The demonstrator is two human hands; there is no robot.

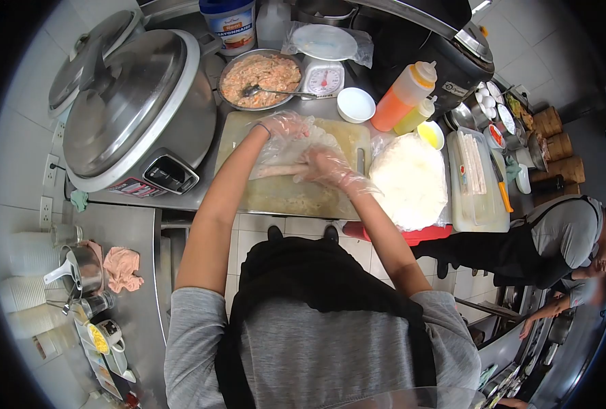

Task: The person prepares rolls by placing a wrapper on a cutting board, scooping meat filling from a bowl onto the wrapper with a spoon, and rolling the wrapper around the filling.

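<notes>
From the head view, my right grip [328,165] is closed round the end of a pale roll [279,170] on the cutting board [286,203]; my left grip [288,127] is half curled beside clear film [273,151], and I can't tell whether it pinches any. This roll looks shaped but not yet set aside. Plenty of orange-flecked mix [265,70] and a big white mound [406,183] remain unused.

The right hand [327,165] hides 1 end of the pale roll [280,170]. Past the cutting board's [282,200] far edge, the scale's [324,80] digits are illegible.
</notes>
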